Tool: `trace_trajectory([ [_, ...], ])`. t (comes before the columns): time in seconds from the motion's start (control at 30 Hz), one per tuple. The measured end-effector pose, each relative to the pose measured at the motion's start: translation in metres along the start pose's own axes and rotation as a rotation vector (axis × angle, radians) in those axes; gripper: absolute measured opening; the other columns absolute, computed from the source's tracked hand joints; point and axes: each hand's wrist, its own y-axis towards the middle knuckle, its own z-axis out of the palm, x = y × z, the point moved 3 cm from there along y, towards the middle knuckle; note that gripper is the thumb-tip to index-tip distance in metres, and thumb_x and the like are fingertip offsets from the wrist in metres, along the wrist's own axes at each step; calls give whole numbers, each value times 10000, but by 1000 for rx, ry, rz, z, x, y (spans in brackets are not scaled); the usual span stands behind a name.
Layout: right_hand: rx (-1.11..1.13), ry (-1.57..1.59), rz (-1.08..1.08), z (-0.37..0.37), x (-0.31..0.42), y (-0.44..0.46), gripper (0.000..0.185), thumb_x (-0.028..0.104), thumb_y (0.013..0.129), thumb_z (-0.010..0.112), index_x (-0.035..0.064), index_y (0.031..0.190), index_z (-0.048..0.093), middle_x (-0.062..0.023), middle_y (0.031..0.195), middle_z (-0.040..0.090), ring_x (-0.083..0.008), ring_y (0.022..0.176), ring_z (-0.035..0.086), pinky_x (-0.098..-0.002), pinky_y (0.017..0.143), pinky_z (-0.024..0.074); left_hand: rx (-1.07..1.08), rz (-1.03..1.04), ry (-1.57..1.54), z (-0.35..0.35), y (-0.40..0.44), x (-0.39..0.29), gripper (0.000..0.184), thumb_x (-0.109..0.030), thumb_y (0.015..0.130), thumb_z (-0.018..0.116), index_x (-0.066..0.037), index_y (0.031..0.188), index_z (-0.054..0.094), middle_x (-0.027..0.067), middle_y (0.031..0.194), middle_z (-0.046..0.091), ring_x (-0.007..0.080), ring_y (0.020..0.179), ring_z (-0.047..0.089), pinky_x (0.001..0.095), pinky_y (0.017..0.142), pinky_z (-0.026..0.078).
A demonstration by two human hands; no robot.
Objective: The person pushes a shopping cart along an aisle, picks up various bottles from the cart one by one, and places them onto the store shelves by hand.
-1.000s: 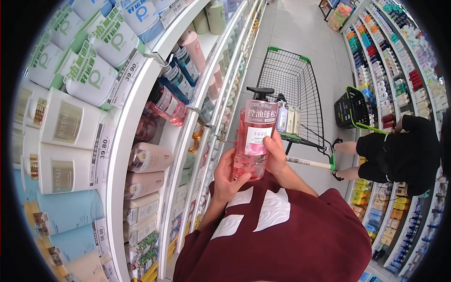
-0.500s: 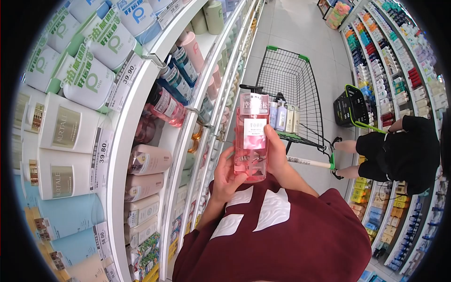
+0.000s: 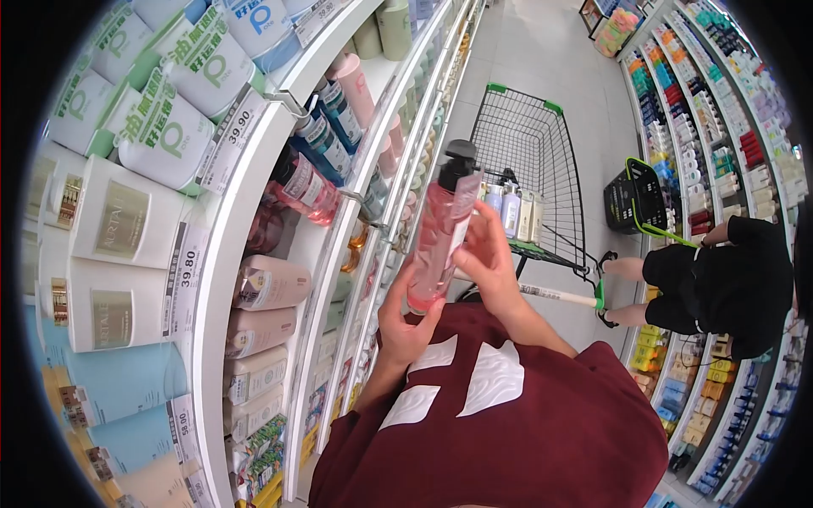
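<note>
In front of my chest I hold a clear pink pump bottle [image 3: 435, 241] with a black pump top, tilted and turned so its label faces to the right. My left hand [image 3: 406, 320] is wrapped around its lower end. On the other side, my right hand [image 3: 493, 258] has its thumb at the label's edge and its fingers curled beside the bottle. Behind my hands stands a wire shopping cart [image 3: 521, 135] with several pump bottles [image 3: 511, 210] in its near end.
To my left, a white shelf [image 3: 222, 279] carries tubs, boxes and bottles with price tags, including a similar pink bottle [image 3: 306, 191] lying tilted. A person in black [image 3: 720, 284] is at the right-hand shelves, beside a black basket [image 3: 635, 196] with a green handle.
The pink bottle has turned from label facing me to nearly side-on, and now leans. My right hand's fingers have shifted along its side. The cart stays in place.
</note>
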Motion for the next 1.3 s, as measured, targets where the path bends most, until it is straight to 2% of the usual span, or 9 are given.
trace_trajectory([
  [0.03,15,-8,-44,1,-6,-6,881,107,912,695,15,1574,120,-153,1541,357,-259,1399,379,-425,1148,305,-45,105,84,0,5,-6,575,2,817,729,8,1361,542,239,1407,552,379,1291,552,443,1073,447],
  [0.07,58,18,-116,3,-14,-4,947,208,904,733,30,1584,99,-163,1581,293,-255,1429,338,-429,1151,307,-46,106,84,-2,9,-10,575,2,817,729,8,1361,542,239,1407,552,379,1291,552,443,1073,447],
  [0.17,39,175,-60,-2,-24,-4,950,378,851,784,42,1545,227,-179,1494,413,-274,1348,462,-441,1089,417,124,381,326,1,11,-27,365,-2,771,742,7,1132,686,251,1384,571,420,1307,536,476,1090,420],
  [0.27,77,292,-45,-8,-20,5,872,483,844,770,50,1475,351,-185,1350,542,-298,1198,601,-460,971,535,228,406,269,0,9,-35,375,-10,766,744,9,1135,680,248,1376,576,404,1300,545,475,1081,427],
  [0.47,178,712,243,-15,-21,10,912,741,873,529,35,1436,400,-227,1196,611,-357,1017,668,-516,864,562,60,171,159,0,1,-15,607,-112,818,761,0,1354,500,215,1311,566,338,1208,568,418,1039,440],
  [0.5,113,668,263,-17,-24,11,931,775,872,477,35,1432,410,-233,1160,629,-366,961,677,-523,836,564,120,-68,-152,5,-4,-7,628,-147,856,740,8,1385,440,202,1313,557,303,1219,557,409,1040,437],
  [0.53,112,669,262,-16,-26,11,931,775,872,477,35,1432,410,-233,1160,629,-366,961,677,-523,836,564,175,-309,-462,10,-9,1,654,-181,893,718,16,1417,381,190,1315,547,269,1230,545,400,1042,434],
  [0.67,122,701,291,-17,-31,11,932,773,867,488,32,1429,417,-235,1156,632,-366,948,677,-522,831,566,234,-309,-421,11,-12,5,643,-240,935,682,25,1417,348,156,1323,528,208,1211,541,363,1056,411],
  [1.3,218,721,259,-17,-34,8,913,761,863,514,49,1425,413,-243,1144,627,-364,971,670,-508,844,564,252,-284,-399,11,-15,5,609,-216,933,658,36,1399,359,165,1256,573,215,1145,570,371,1036,417],
])
